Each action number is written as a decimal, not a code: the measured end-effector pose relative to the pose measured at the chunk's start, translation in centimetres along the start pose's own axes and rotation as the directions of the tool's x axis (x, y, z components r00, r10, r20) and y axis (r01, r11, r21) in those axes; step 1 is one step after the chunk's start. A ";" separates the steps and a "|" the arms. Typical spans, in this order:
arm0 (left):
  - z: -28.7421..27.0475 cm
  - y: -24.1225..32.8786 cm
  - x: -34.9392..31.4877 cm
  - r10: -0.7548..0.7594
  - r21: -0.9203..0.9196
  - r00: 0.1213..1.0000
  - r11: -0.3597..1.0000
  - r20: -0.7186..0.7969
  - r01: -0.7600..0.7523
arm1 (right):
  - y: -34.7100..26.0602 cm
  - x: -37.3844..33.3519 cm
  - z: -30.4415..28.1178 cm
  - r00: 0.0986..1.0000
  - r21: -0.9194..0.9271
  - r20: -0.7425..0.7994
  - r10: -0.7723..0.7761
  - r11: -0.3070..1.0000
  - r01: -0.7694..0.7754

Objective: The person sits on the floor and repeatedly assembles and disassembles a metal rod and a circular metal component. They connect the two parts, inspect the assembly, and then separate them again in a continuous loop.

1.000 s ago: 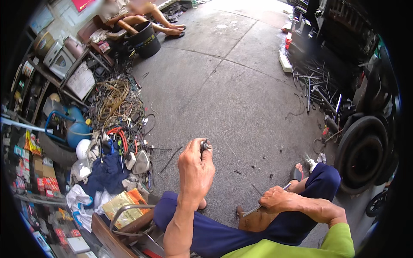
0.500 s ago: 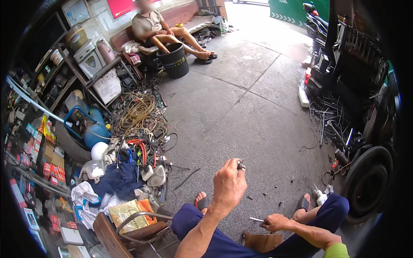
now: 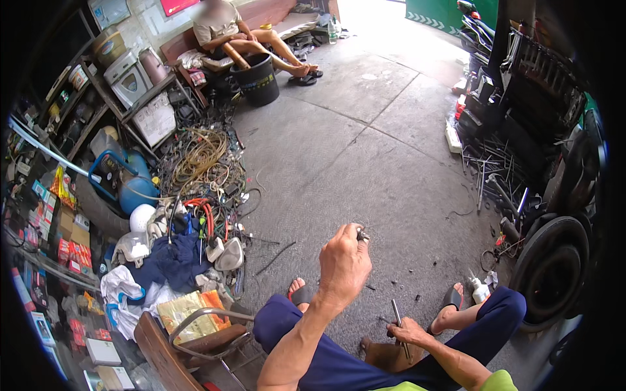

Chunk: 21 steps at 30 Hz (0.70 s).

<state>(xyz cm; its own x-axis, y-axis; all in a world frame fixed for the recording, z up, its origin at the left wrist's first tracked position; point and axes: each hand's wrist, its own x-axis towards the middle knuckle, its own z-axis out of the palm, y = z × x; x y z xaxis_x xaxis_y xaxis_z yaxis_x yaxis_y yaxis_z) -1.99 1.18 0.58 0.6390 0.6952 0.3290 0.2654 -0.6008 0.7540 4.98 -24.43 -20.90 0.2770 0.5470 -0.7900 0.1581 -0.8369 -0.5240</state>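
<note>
Raised out in front of me, my left hand (image 3: 345,264) is closed, pinching a small dark metal part (image 3: 362,235) at its fingertips. Most of that part is hidden by the fingers, so its kind cannot be told. Lower and to the right, my right hand (image 3: 409,332) grips a slim metal rod-like tool (image 3: 396,313). One end of the tool points up and away from me, and the other shows below the hand. Beneath this hand, between my legs, is a brown wooden piece (image 3: 383,356). The two hands are apart.
Cables and hoses (image 3: 203,156) heap at the left, near dark blue cloth (image 3: 173,260) and a wooden chair (image 3: 169,352). A black wheel (image 3: 553,274) and a white bottle (image 3: 479,290) are at the right. Another person (image 3: 218,29) sits behind a black bucket (image 3: 257,81).
The tool in my right hand has swung from pointing left to pointing upward. My left hand keeps its pinch on the small part. The whole view has shifted slightly.
</note>
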 end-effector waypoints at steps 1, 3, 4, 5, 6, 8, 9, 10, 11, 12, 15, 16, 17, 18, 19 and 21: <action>0.1 -0.2 0.1 0.002 0.006 1.000 1.000 -0.005 -0.002 | 0.0 -0.2 0.1 0.999 0.125 0.030 0.016 0.992 -0.020; -0.1 -0.1 -0.2 0.013 0.017 1.000 1.000 -0.025 -0.012 | 0.2 -1.1 -0.1 0.995 0.358 0.092 0.027 0.932 -0.058; -0.3 0.0 0.1 0.007 0.019 0.999 1.000 -0.038 -0.007 | 0.0 -0.8 -0.8 0.994 0.355 0.107 0.017 0.933 -0.055; -0.4 0.0 0.2 -0.009 0.011 0.999 1.000 -0.044 0.009 | 0.0 -0.8 -2.0 0.992 0.349 0.124 0.023 0.935 -0.065; -0.6 0.0 0.4 -0.025 0.006 0.998 1.000 -0.051 0.026 | -0.2 -0.6 -3.2 0.989 0.343 0.142 0.028 0.936 -0.075; -1.1 0.0 0.5 -0.072 0.078 0.997 0.994 0.002 0.072 | -4.0 -3.4 -7.3 0.990 0.303 0.130 -0.056 0.953 0.014; -0.9 -0.2 0.5 -0.075 0.059 0.997 0.995 -0.003 0.075 | -6.6 -5.5 -9.6 0.991 0.244 0.103 -0.084 0.968 0.057; -0.7 0.1 0.7 -0.065 0.044 0.998 0.997 -0.010 0.065 | -7.6 -6.9 -11.8 0.989 0.218 0.094 -0.113 0.972 0.090; -0.8 0.1 0.7 -0.064 0.033 0.998 0.997 -0.022 0.064 | -8.9 -8.0 -13.9 0.985 0.187 0.093 -0.145 0.974 0.126; -0.8 -0.1 0.8 -0.046 0.031 0.998 0.998 -0.037 0.047 | -10.2 -9.0 -15.9 0.979 0.154 0.095 -0.178 0.975 0.162; -1.0 -0.7 0.4 -0.016 0.033 0.997 0.999 -0.072 0.018 | -13.1 -11.3 -19.9 0.946 0.247 0.153 -0.287 0.938 0.244; -1.0 -0.8 0.3 -0.015 0.037 0.997 0.999 -0.071 0.017 | -13.0 -11.6 -20.8 0.944 0.281 0.151 -0.295 0.928 0.245; -0.8 -0.6 0.4 -0.007 0.038 0.998 0.999 -0.065 0.009 | -12.1 -11.6 -21.3 0.938 0.366 0.150 -0.311 0.899 0.240; -0.7 -0.6 0.5 -0.002 0.051 0.998 0.999 -0.061 0.006 | -10.9 -10.8 -21.6 0.928 0.451 0.159 -0.336 0.861 0.235; -0.6 -0.6 0.6 0.000 0.049 0.998 0.999 -0.068 0.004 | -10.1 -10.2 -21.5 0.918 0.532 0.165 -0.361 0.816 0.226; -0.2 -0.7 0.5 0.004 0.034 0.999 0.999 -0.047 -0.002 | -9.8 -9.8 -19.8 0.956 0.545 0.019 -0.293 0.805 0.236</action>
<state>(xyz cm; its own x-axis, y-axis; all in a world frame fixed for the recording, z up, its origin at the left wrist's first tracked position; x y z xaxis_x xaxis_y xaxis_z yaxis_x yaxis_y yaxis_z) -2.00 2.02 0.33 0.6055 0.7106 0.3582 0.2887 -0.6156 0.7333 19.53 -21.94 -1.71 0.2006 0.7684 -0.6078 -0.3240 -0.5335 -0.7813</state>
